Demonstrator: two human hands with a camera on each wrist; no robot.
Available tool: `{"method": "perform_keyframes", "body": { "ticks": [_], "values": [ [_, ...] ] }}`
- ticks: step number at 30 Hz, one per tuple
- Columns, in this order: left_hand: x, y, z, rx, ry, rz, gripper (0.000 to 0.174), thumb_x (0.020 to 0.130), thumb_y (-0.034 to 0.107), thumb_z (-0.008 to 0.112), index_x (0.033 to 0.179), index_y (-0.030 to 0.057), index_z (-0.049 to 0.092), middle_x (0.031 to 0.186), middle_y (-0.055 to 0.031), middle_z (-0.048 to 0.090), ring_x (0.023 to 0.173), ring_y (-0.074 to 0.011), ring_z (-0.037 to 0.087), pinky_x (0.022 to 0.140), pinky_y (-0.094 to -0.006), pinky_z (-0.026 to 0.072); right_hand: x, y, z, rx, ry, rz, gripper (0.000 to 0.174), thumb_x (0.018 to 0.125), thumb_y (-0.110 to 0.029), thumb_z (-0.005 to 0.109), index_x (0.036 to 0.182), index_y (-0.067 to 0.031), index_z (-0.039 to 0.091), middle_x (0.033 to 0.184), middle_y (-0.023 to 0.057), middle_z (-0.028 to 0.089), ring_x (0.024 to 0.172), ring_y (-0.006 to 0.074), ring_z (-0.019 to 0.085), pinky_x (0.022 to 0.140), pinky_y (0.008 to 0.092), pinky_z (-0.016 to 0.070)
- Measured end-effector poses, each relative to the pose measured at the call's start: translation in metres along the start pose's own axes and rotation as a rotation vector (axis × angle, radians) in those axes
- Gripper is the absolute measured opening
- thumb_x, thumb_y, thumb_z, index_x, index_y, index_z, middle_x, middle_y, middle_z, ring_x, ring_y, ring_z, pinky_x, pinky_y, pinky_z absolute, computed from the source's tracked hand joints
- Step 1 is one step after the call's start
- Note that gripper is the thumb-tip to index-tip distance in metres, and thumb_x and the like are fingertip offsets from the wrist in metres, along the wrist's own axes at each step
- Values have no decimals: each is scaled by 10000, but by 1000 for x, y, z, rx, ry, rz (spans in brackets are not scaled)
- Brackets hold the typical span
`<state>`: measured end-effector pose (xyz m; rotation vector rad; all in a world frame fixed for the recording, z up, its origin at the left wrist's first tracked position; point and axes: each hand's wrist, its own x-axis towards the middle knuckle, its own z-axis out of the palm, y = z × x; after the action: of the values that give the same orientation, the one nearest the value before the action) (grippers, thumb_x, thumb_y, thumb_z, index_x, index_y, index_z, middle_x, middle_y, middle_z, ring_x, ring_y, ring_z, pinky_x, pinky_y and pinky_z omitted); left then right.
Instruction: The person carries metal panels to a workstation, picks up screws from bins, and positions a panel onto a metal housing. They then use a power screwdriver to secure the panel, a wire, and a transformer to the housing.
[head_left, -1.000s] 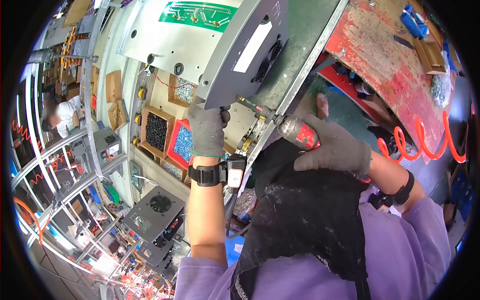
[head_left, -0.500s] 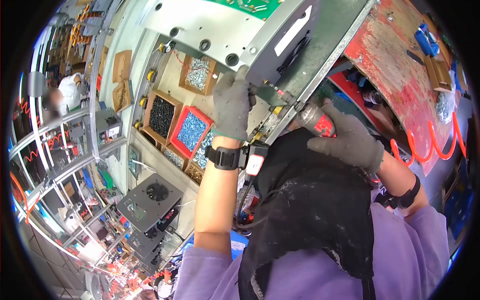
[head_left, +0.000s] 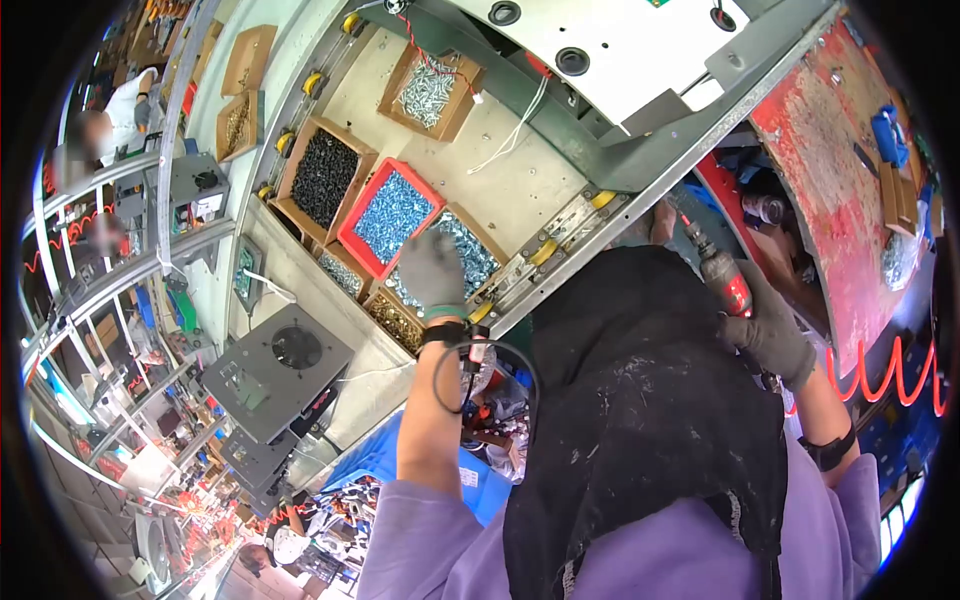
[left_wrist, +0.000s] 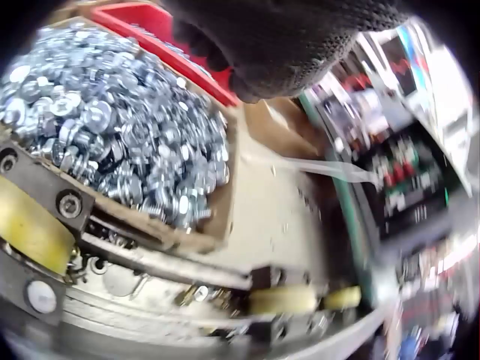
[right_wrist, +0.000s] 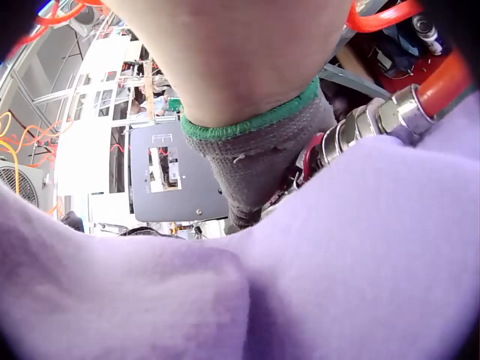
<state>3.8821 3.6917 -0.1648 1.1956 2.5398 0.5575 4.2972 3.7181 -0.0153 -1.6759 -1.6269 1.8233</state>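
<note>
In the head view my gloved left hand (head_left: 432,270) is over the screw boxes, between the red tray of blue-tinted screws (head_left: 393,216) and the cardboard box of silvery screws (head_left: 472,254). The left wrist view has the glove (left_wrist: 277,45) above and beside that box's screws (left_wrist: 112,120), its fingertips partly hidden. My right hand (head_left: 772,330) grips a red and grey power screwdriver (head_left: 727,284), its bit pointing up and away from the body. From the right wrist, the glove (right_wrist: 255,161) shows beside the tool's metal hose fitting (right_wrist: 360,127).
A white panel with black grommets (head_left: 630,40) stands at the top. Boxes of black screws (head_left: 323,178) and long silver screws (head_left: 430,92) lie nearby. A roller rail (head_left: 545,255) edges the bench. A worn red board (head_left: 830,150) and coiled red hose (head_left: 885,385) are at the right.
My left hand has left the grey panelled case and come down to the screw boxes. The case has shifted up and out of view in part. My right hand has moved right with the screwdriver.
</note>
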Motion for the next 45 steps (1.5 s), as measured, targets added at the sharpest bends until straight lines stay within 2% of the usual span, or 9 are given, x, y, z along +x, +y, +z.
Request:
{"method": "perform_keyframes", "body": {
  "ticks": [2, 8, 13, 16, 21, 34, 38, 43, 45],
  "values": [
    [-2, 45, 9, 397, -49, 685, 154, 812, 210, 600, 860, 87, 679, 915, -81, 683, 755, -271, 636, 871, -462, 387, -3, -3, -1, 31, -17, 73, 828, 705, -539, 758, 1268, -30, 430, 1027, 89, 519, 925, 182, 499, 829, 318, 423],
    [26, 49, 79, 841, -538, 512, 199, 823, 145, 518, 825, 173, 715, 893, -53, 703, 845, -257, 655, 890, -466, 326, -3, -16, 4, 90, 34, 12, 742, 723, -395, 795, 1267, -42, 437, 1022, 66, 530, 935, 165, 492, 840, 314, 421],
    [30, 75, 47, 646, -542, 539, 174, 824, 113, 544, 913, 124, 693, 854, -76, 702, 813, -230, 660, 854, -426, 384, -3, -25, 7, 82, 80, -22, 690, 738, -350, 785, 1264, -58, 446, 1036, 84, 554, 953, 177, 523, 848, 334, 432],
    [5, 113, 18, -729, -903, -39, 193, 910, 110, 568, 1065, 4, 611, 847, -53, 621, 823, -120, 582, 724, -279, 476, 3, -34, 9, 20, 36, -27, 684, 750, -399, 756, 1265, -74, 444, 992, 120, 579, 925, 229, 565, 822, 354, 446],
    [-26, 155, -6, -1427, -1221, -307, 269, 967, 262, 519, 1034, 5, 556, 838, -35, 578, 826, -158, 574, 782, -312, 457, 7, -51, 12, -88, -60, -80, 620, 806, -497, 659, 1229, -91, 458, 806, 187, 615, 785, 370, 617, 703, 424, 467],
    [-30, 240, -9, -1105, -1039, -74, 169, 911, 125, 594, 985, -25, 614, 848, -56, 620, 771, -104, 564, 740, -231, 459, 4, -39, -30, -25, -42, -14, 534, 848, -457, 595, 1200, -79, 464, 757, 217, 598, 754, 391, 601, 676, 444, 454],
    [-25, 244, 4, -1309, -1192, -242, 246, 919, 148, 591, 1080, -37, 591, 892, -79, 632, 828, -128, 575, 791, -245, 456, 9, -29, -37, 97, -54, -22, 517, 855, -441, 594, 1201, -79, 465, 796, 221, 599, 787, 388, 608, 687, 440, 457],
    [5, 255, -48, -735, -1485, 157, 641, 916, 465, 539, 1297, -44, 457, 1161, -139, 562, 1048, -206, 552, 934, -331, 411, 33, -28, -56, 285, 127, -194, 596, 761, -449, 713, 1150, -66, 474, 858, 168, 597, 843, 379, 615, 783, 424, 464],
    [36, 253, -85, -350, -1603, 345, 555, 943, 416, 511, 1296, -11, 471, 1147, -130, 598, 1053, -205, 578, 885, -319, 449, 49, -38, -67, 256, 173, -203, 627, 730, -468, 734, 1139, -68, 477, 869, 156, 594, 875, 374, 606, 862, 440, 425]
  ]
}}
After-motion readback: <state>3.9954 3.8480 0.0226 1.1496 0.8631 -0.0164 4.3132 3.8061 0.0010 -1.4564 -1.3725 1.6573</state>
